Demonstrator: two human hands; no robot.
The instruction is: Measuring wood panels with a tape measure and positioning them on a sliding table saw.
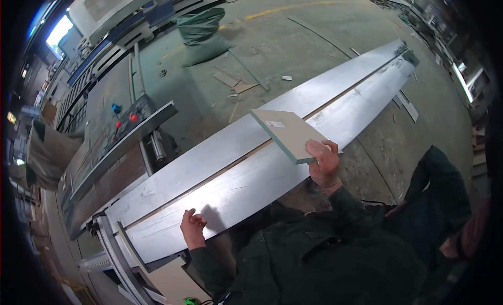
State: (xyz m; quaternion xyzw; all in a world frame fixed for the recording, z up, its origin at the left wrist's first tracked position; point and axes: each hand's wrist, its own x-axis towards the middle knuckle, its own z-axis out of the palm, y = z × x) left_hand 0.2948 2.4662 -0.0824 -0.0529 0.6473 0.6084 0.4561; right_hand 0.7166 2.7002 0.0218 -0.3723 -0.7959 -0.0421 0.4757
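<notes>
My right hand (324, 162) grips the near right corner of a flat beige board (293, 131) with a green edge and a small white label on its face. The board is tilted above the long silvery sliding table (209, 153), which has a dark slot along its length. My left hand (193, 227) is over the near edge of that table, its fingers loosely bent and a little apart. Nothing shows in it, and its shadow falls on the metal beside it. A crosscut fence (126, 258) crosses the table's left end. My right fingers under the board are hidden.
Left of the table stands a machine bed with a metal rip fence (126, 148) and red knobs (134, 118). A green sack (201, 37) and board offcuts (236, 80) lie on the floor beyond. Another person (440, 184) is close at my right. A beige panel (175, 281) is below the left end.
</notes>
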